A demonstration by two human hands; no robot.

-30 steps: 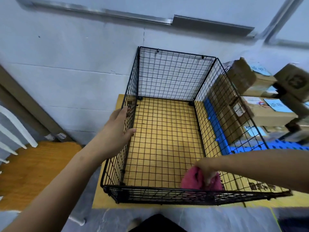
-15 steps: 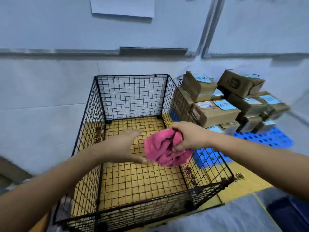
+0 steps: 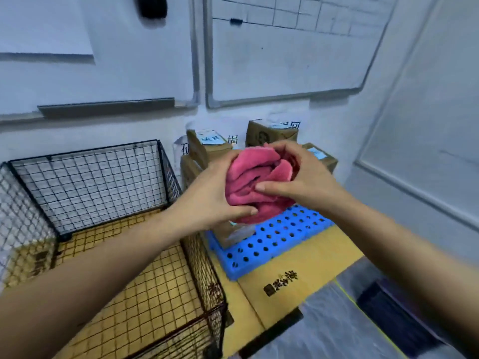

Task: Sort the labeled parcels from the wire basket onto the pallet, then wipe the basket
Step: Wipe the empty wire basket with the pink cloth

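Observation:
A bunched pink cloth (image 3: 255, 182) is held in the air between both hands, above the blue pallet's near-left part. My left hand (image 3: 207, 195) cups it from the left and below; my right hand (image 3: 303, 177) grips it from the right, fingers across its front. The black wire basket (image 3: 88, 174) stands at the lower left with nothing inside, only yellow cardboard showing through its mesh floor. Brown labeled parcels (image 3: 207, 146) are stacked on the blue perforated pallet (image 3: 274, 239) behind the hands, partly hidden by them.
Yellow cardboard sheets (image 3: 298, 270) lie under the basket and pallet. Whiteboards (image 3: 285, 53) hang on the wall behind. A white wall panel closes the right side. Grey floor with a dark patch (image 3: 388, 317) lies at the lower right.
The cloth has come up out of the basket and moved right, over the pallet. My left hand has left the basket wall and joined my right hand on the cloth. The view has swung up and right.

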